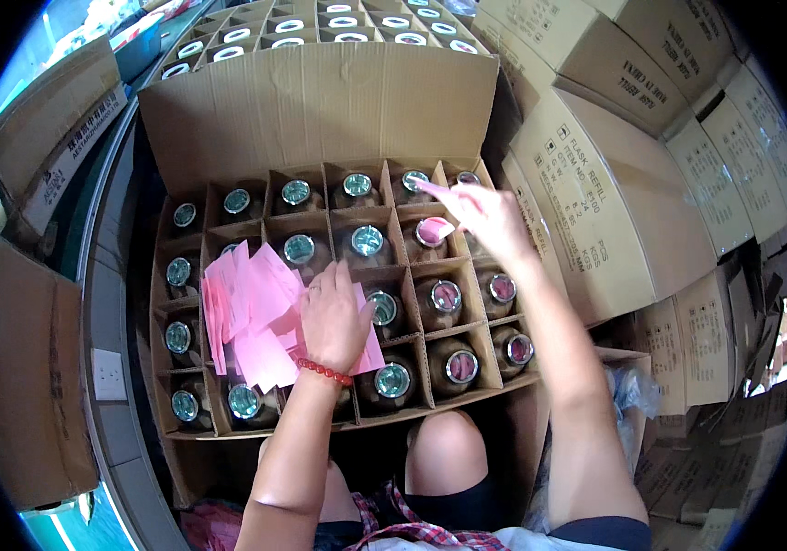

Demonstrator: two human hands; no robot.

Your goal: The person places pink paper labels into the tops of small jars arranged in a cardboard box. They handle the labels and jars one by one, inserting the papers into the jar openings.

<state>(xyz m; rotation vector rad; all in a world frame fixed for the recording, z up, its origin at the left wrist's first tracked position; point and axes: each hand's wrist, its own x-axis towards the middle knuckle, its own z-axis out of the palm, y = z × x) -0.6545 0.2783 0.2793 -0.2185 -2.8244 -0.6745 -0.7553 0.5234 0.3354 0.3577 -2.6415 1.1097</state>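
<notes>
The right hand [494, 220] has its grip pinched on one end of a pink slip [436, 190], thumb and fingers pressed together on the paper. The slip lies to the left of that grip and a little toward the far side of the cardboard box [320, 110], its long axis running from the fingertips out to a free tip. That tip stands over the mouth of the far-row bottle [414, 181], fifth from the left (whether paper and rim touch, I cannot tell). The relation that counts, as I judge it, is between free tip and round mouth: they line up as seen here, though the slip seems to lean across the opening more than point down into it.

The right hand is plainly the nearer one; the left hand [334, 317] is well apart, resting on a pile of slips [260, 303] spread over the dividers. Its fingers lie close together, but whether that grip pinches any paper I cannot tell. Just nearer the person, a neighbouring bottle [424, 246] has a curled slip [435, 230] in its mouth.
</notes>
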